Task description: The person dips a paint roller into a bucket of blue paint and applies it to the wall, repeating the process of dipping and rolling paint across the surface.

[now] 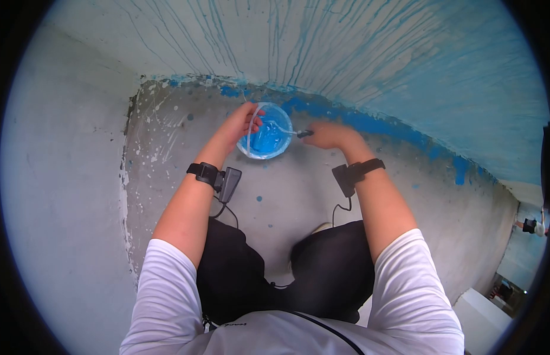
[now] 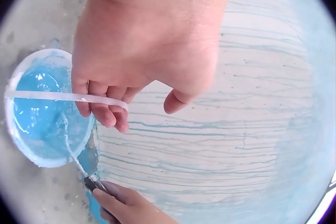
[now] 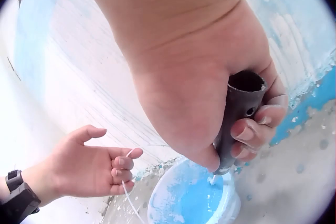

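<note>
On the speckled concrete floor (image 1: 275, 192), a paint bucket (image 1: 264, 156) is set, its white bail (image 2: 52, 96) hooked by the left hand (image 1: 237, 126). Beside the bucket, a black tool handle (image 3: 234, 116) is gripped by the right hand (image 1: 329, 136); beyond the bucket, the wall (image 1: 310, 41) is streaked blue.

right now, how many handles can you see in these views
2: the white handle, spanning the bucket and held by the left hand; and the dark handle, gripped by the right hand. Others could be hidden.
</note>
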Available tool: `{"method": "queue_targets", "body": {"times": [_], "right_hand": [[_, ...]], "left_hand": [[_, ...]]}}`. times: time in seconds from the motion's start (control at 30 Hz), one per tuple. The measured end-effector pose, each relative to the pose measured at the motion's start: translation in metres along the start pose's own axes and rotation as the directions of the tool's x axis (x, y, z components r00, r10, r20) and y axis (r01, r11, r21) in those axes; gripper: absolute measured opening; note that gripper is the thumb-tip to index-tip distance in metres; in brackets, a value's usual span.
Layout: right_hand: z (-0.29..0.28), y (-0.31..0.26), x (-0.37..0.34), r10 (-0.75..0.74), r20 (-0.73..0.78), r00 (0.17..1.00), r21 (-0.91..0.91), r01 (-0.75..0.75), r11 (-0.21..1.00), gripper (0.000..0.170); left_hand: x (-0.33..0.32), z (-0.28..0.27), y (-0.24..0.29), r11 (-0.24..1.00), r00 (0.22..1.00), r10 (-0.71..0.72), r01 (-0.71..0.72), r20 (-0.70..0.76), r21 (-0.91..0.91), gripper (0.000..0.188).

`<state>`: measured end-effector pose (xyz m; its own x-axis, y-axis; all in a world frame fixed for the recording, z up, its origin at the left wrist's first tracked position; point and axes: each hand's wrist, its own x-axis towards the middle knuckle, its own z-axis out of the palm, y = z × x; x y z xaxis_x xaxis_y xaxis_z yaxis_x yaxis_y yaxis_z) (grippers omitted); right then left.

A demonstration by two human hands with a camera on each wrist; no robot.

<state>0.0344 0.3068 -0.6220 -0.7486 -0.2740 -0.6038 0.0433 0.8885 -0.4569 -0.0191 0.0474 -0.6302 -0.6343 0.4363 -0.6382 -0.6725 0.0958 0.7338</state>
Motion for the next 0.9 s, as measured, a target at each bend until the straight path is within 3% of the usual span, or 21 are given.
{"method": "queue_targets", "body": {"times": [0.03, 0.1, 0.13, 0.2, 0.23, 0.3, 0.33, 0.4, 0.5, 0.6, 0.73, 0.8, 0.83, 0.9], "right_hand": [[-0.006, 0.001, -0.003, 0.001, 0.0, 1.0, -0.001, -0.001, 1.0, 0.038], [-0.019, 0.003, -0.01, 0.177, 0.265, 0.948, 0.165, -0.225, 0.96, 0.037], [-0.022, 0.006, -0.013, 0.177, 0.264, 0.948, 0.163, -0.225, 0.961, 0.037], [-0.028, 0.012, -0.019, 0.216, 0.4, 0.891, 0.364, -0.371, 0.854, 0.034], [-0.028, 0.016, -0.021, 0.217, 0.4, 0.89, 0.362, -0.371, 0.855, 0.034], [-0.028, 0.023, -0.025, 0.204, 0.504, 0.839, 0.529, -0.486, 0.695, 0.033], [-0.028, 0.026, -0.027, 0.205, 0.504, 0.839, 0.528, -0.487, 0.696, 0.033], [-0.027, 0.031, -0.03, 0.119, 0.589, 0.799, 0.631, -0.547, 0.55, 0.032], [-0.022, 0.041, -0.03, 0.073, 0.64, 0.765, 0.66, -0.596, 0.458, 0.032], [-0.016, 0.046, -0.033, 0.145, 0.63, 0.763, 0.658, -0.623, 0.422, 0.032], [-0.02, 0.048, -0.036, 0.106, 0.617, 0.78, 0.669, -0.591, 0.451, 0.031], [-0.02, 0.045, -0.036, 0.132, 0.44, 0.888, 0.633, -0.411, 0.656, 0.031], [-0.023, 0.041, -0.038, 0.135, 0.44, 0.888, 0.63, -0.412, 0.658, 0.031], [-0.03, 0.032, -0.04, 0.196, 0.233, 0.952, 0.452, -0.285, 0.846, 0.036]], "left_hand": [[0.0, 0.0, 0.0, 1.0, 1.0, 0.007, -0.007, -0.021, 0.0, 0.042], [0.0, 0.0, 0.0, 1.0, 0.999, 0.009, -0.008, -0.049, 0.016, 0.042], [0.0, 0.0, 0.0, 0.999, 0.997, 0.011, -0.009, -0.078, 0.032, 0.042], [0.0, -0.002, 0.0, 1.0, 0.997, 0.013, -0.011, -0.081, 0.022, 0.043], [0.0, -0.003, -0.001, 1.0, 0.996, 0.012, -0.011, -0.084, 0.016, 0.043], [0.001, -0.004, -0.001, 1.0, 0.996, 0.01, -0.009, -0.087, 0.018, 0.043], [0.002, -0.004, -0.001, 1.0, 0.996, 0.009, -0.007, -0.089, 0.022, 0.043], [0.001, -0.003, -0.001, 1.0, 0.995, 0.005, -0.003, -0.095, 0.025, 0.043], [0.002, -0.004, -0.001, 1.0, 0.995, 0.004, -0.002, -0.102, 0.023, 0.043], [0.004, -0.003, -0.003, 1.0, 0.996, 0.012, -0.011, -0.092, 0.008, 0.042], [0.004, -0.005, -0.003, 1.0, 0.997, 0.029, -0.029, -0.078, -0.008, 0.039], [0.005, -0.005, -0.003, 0.999, 0.996, 0.033, -0.035, -0.083, -0.021, 0.04], [0.006, -0.005, -0.003, 0.999, 0.996, 0.035, -0.038, -0.087, -0.033, 0.04], [0.006, -0.003, -0.002, 0.997, 0.994, 0.037, -0.044, -0.103, -0.068, 0.04]]}}
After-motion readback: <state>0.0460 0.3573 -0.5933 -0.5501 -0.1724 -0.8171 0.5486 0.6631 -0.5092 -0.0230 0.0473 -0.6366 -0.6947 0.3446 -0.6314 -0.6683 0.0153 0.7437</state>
